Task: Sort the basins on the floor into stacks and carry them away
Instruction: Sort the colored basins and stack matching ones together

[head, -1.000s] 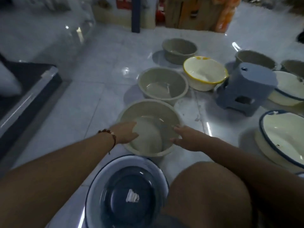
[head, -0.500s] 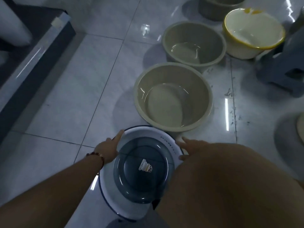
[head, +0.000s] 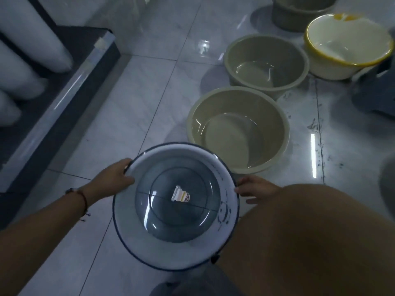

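Two hands on the white basin (head: 154,251), one each side of its rim. My left hand (head: 116,178) grips the left rim, thumb curled over the edge into the bowl, fingers hidden under it. My right hand (head: 255,186) touches the right rim, fingers loosely curled beside it; I can't tell if they hook under. Basin sits low in front of me, just beside my bare knee (head: 310,238); can't tell whether it's touching the floor (head: 128,107) or lifted.

White basin: round, wide sloping wall, thin dark blue rim line, small drawn figure and faint lettering on the right wall. Nested inside it is a dark grey-blue translucent basin (head: 171,210), glossy, with a small white sticker (head: 180,194) at centre.

Beyond it, just beside its far rim, a beige basin (head: 238,129). Behind that a second, greyer beige one (head: 266,65), nearly touching. To the right a cream basin with yellow rim (head: 348,45). Top edge cuts off a grey basin (head: 299,11). Bracelet (head: 82,196) on my left wrist. Dark step (head: 64,86) along the left.
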